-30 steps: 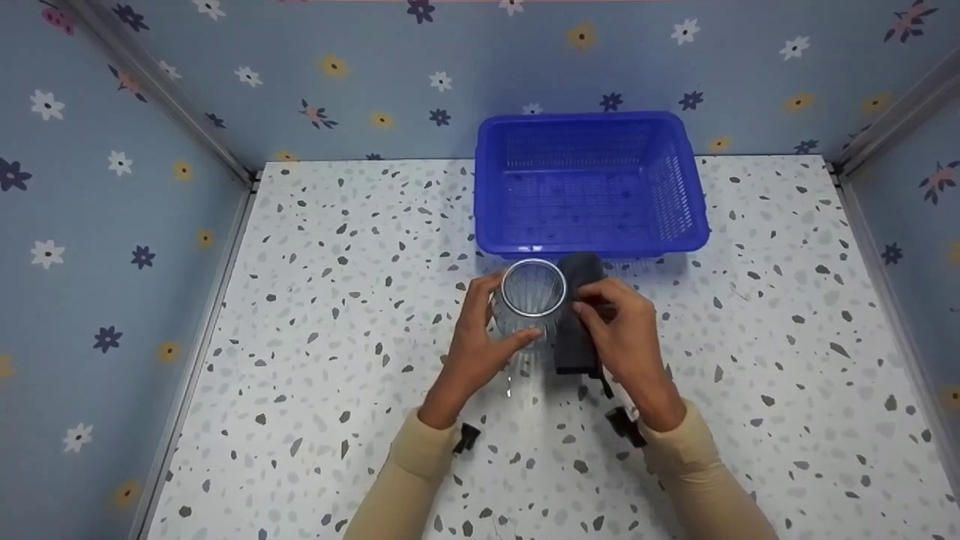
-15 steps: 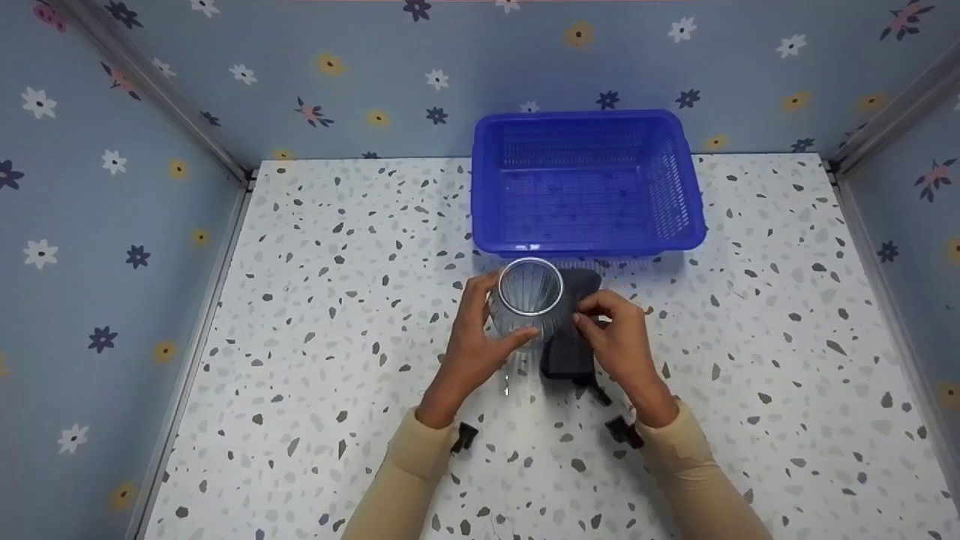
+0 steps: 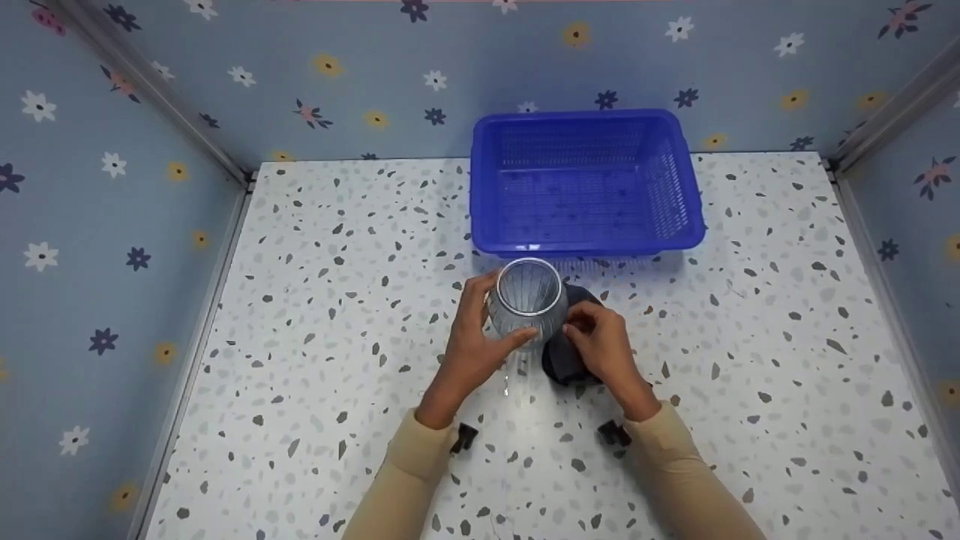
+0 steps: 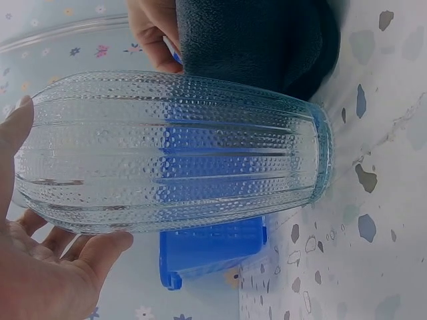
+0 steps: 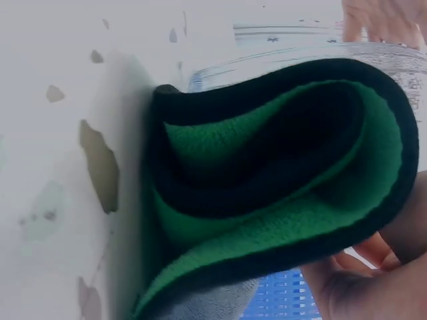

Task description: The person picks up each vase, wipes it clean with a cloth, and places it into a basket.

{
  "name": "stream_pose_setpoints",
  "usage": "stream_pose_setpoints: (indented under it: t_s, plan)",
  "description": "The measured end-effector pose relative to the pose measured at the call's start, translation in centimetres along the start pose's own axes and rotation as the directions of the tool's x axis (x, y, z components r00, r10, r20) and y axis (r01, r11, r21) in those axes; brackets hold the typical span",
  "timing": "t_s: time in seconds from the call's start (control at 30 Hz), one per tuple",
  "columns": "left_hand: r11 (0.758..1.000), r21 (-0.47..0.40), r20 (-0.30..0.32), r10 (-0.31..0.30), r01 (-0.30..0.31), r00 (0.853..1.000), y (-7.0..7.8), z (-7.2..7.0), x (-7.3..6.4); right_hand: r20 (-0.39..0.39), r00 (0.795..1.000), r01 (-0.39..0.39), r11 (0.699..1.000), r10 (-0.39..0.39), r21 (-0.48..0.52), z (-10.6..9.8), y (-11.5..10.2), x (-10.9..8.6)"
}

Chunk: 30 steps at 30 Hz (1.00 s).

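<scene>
A clear ribbed glass vase (image 3: 531,319) stands on the speckled table, its round mouth facing up. My left hand (image 3: 480,337) grips its upper body, thumb on the near side and fingers round the far side. In the left wrist view the vase (image 4: 173,147) shows dotted texture between its ribs. My right hand (image 3: 607,345) pinches a dark grey cloth (image 3: 564,364) by its upper part, against the vase's right side. Seen from the right wrist, the cloth (image 5: 267,243) is folded over in layers, with a green inner face. Its lower edge reaches the table.
A blue plastic basket (image 3: 589,249) with perforated walls stands just behind the vase. Flower-patterned panels (image 3: 375,75) enclose the back and sides. Small black pieces (image 3: 464,437) show beside both wrists.
My right hand has moved left and slightly nearer the body, drawing the cloth in against the vase, where it now bunches and folds. The left hand and vase stay almost still.
</scene>
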<state>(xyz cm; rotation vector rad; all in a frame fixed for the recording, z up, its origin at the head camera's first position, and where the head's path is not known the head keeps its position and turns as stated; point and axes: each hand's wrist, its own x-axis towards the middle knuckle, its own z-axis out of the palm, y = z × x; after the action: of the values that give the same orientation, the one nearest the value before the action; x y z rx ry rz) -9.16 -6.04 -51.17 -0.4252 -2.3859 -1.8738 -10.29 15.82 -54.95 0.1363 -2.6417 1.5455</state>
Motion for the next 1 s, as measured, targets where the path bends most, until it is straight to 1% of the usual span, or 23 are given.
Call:
stream_pose_setpoints:
  t_s: [0.17,0.3,0.43,0.57,0.67,0.73,0.87,1.0]
  plan:
    - [1.000,0.003,-0.002,0.001,-0.001,1.000,0.0,-0.1,-0.2,0.005,1.000,0.003,1.000,-0.004,0.016,0.1,0.0,-0.1]
    - [1.000,0.006,-0.003,-0.002,0.002,1.000,-0.1,-0.1,-0.3,0.004,1.000,-0.008,1.000,0.008,0.026,-0.3,-0.6,-0.2]
    - [1.000,0.010,-0.004,-0.002,0.002,1.000,-0.1,0.0,-0.2,-0.026,1.000,0.001,0.999,0.001,0.051,-1.4,-2.0,-0.1]
    - [1.000,0.021,-0.009,-0.011,0.011,1.000,0.1,0.0,-0.1,-0.067,0.997,0.032,0.991,-0.023,0.131,-2.4,-3.6,-0.1]
    - [1.000,0.017,-0.008,-0.017,0.017,1.000,0.1,0.0,0.0,-0.097,0.994,0.066,0.985,-0.051,0.158,-3.0,-4.9,-0.2]
    - [1.000,0.011,-0.010,-0.017,0.017,1.000,0.1,0.0,0.1,-0.115,0.990,0.094,0.986,-0.078,0.141,-3.3,-5.7,-0.2]
    - [1.000,0.009,-0.017,-0.014,0.014,1.000,0.1,0.1,0.0,-0.131,0.982,0.143,0.987,-0.133,0.072,-3.6,-7.1,-0.1]
    - [1.000,0.004,-0.018,-0.006,0.006,1.000,0.1,0.1,-0.1,-0.128,0.979,0.160,0.987,-0.157,0.015,-3.6,-7.7,-0.1]
